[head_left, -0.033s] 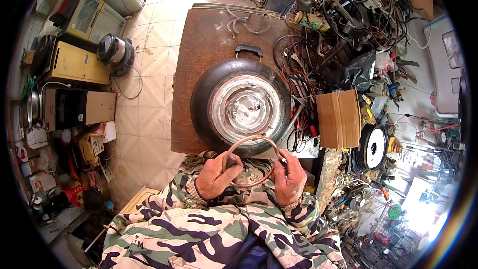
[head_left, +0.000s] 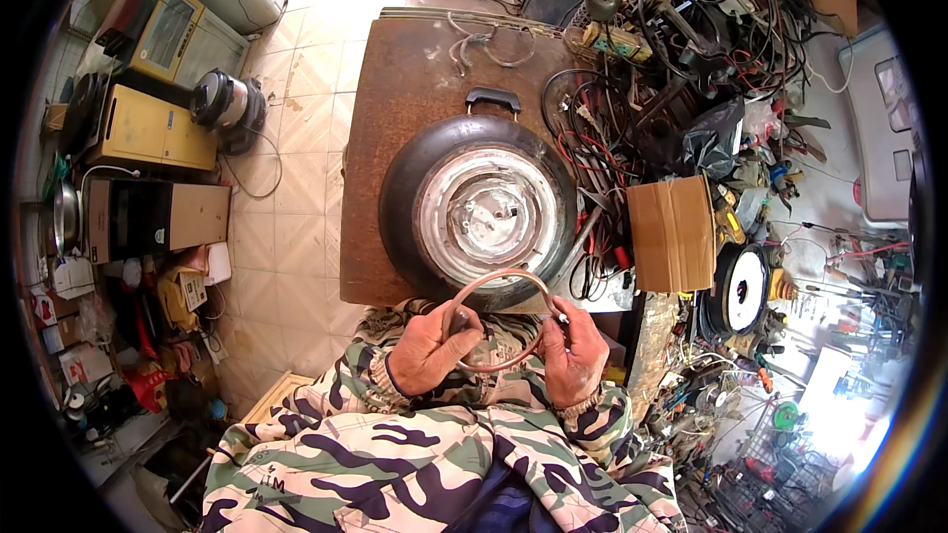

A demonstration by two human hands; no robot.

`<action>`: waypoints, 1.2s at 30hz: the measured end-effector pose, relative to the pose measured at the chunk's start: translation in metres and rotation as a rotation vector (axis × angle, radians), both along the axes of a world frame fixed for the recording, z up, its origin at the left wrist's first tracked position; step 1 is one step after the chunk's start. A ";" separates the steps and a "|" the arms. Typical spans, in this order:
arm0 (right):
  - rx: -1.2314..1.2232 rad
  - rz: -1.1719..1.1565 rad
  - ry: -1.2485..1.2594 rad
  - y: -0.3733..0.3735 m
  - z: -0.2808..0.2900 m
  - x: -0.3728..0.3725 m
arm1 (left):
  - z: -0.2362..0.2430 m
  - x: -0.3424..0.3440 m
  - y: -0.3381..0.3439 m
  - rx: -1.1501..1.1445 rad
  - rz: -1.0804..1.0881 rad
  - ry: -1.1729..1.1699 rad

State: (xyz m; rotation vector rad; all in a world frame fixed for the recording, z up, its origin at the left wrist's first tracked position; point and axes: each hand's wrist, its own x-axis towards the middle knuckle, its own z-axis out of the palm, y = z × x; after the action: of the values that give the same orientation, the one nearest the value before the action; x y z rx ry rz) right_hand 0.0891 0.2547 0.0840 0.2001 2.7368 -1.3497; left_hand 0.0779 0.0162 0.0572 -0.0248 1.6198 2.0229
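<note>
1. The left hand [head_left: 427,350] sits at the 7 o'clock side of the picture centre. Its fingers are curled and pinch one end of a copper-coloured ring-shaped tube [head_left: 506,319].
2. The right hand [head_left: 576,353] sits at 5 o'clock of the centre. Its fingers are closed around the other end of the tube, near a small pale fitting.
3. The tube forms an open loop between both hands. Its upper arc overlaps the near edge of the round pan-shaped housing [head_left: 479,205].
4. The housing lies on the brown worktop [head_left: 395,89], with a black rim, a bright metal inner disc and a black handle [head_left: 493,98] at 12 o'clock.
5. A cardboard box [head_left: 671,233] stands at 3 o'clock of the housing, just beside a tangle of cables [head_left: 602,138].
6. Both forearms wear camouflage sleeves [head_left: 326,434].
</note>
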 end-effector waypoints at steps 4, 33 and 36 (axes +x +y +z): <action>-0.119 -0.171 -0.045 0.003 -0.022 0.019 | 0.001 -0.006 -0.020 -0.014 -0.097 -0.014; 0.169 0.141 0.275 0.030 -0.027 -0.148 | -0.179 -0.224 -0.102 -1.062 0.317 0.174; 0.186 0.262 0.320 0.018 -0.039 -0.159 | -0.160 -0.182 -0.102 -0.983 0.473 0.235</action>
State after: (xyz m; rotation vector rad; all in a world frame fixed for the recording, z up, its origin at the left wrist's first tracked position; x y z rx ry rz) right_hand -0.0696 0.2727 0.0450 -0.3852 3.0090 -1.1434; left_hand -0.1038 -0.0857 -0.1026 -0.5862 2.8093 1.3237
